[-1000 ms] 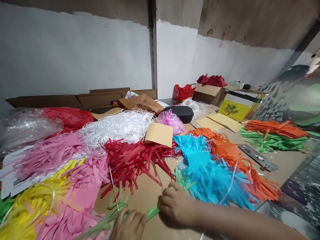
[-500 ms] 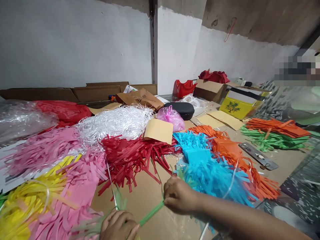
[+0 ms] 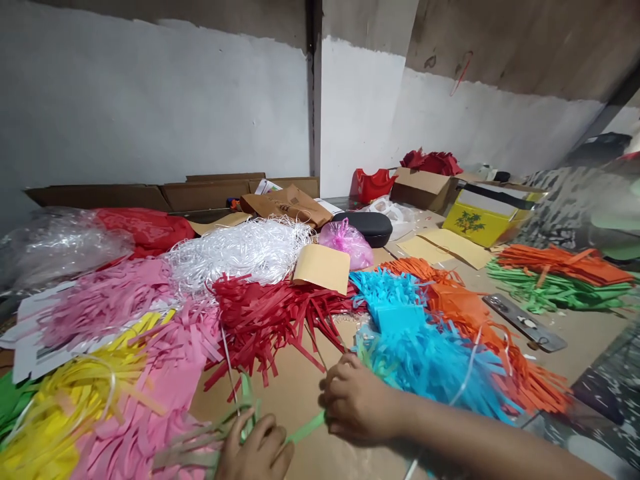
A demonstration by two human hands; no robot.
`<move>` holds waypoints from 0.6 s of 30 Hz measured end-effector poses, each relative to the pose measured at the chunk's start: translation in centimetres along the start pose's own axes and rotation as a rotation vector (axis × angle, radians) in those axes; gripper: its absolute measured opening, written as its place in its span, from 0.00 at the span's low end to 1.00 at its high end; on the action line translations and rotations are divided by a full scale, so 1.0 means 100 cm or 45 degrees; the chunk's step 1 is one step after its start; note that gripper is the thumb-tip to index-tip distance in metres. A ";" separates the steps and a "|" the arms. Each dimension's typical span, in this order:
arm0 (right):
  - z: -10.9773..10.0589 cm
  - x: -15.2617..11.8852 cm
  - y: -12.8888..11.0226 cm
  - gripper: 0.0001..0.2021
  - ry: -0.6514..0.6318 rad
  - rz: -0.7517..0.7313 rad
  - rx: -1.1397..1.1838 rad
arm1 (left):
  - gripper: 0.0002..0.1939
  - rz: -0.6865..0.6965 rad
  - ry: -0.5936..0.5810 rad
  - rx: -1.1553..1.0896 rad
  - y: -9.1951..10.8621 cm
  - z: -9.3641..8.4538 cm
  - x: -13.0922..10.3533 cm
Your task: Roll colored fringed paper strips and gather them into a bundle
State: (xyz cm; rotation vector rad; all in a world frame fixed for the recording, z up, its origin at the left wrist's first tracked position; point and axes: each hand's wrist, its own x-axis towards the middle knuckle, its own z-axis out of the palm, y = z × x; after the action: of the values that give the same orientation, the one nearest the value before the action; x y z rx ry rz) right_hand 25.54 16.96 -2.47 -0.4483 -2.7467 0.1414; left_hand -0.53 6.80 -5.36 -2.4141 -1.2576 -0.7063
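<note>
The left hand [image 3: 257, 450] is curling its fingers closed around a green paper strip [image 3: 305, 427] low on the cardboard; the right hand [image 3: 355, 407] is pinching the strip's other end; farther right, an open cardboard box [image 3: 420, 190] is holding red material [image 3: 433, 161]; a yellow box [image 3: 475, 223] is showing a tree picture, no legible writing.

We cannot read any words or numbers here. The yellow box [image 3: 475, 223] has a little green tree picture on its side, but no letters we can make out. The brown paper bag [image 3: 287, 203] has some dark print on it, but it is too small and blurry for us to read.
</note>
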 end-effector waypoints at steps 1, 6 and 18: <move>0.001 -0.001 0.000 0.06 0.019 -0.121 -0.072 | 0.12 0.024 0.036 0.005 0.002 0.002 0.001; 0.011 0.000 0.003 0.07 0.068 -0.107 -0.187 | 0.06 -0.034 0.033 -0.018 0.005 0.003 0.014; 0.024 0.012 -0.022 0.07 0.127 -0.113 -0.390 | 0.25 -0.024 0.116 0.064 0.003 0.011 0.003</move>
State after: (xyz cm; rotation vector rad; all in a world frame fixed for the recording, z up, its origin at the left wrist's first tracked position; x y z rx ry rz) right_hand 22.97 15.17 -4.00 -0.3983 -2.6903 -0.3198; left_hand 0.21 7.36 -6.15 -2.3056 -1.2485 -0.7716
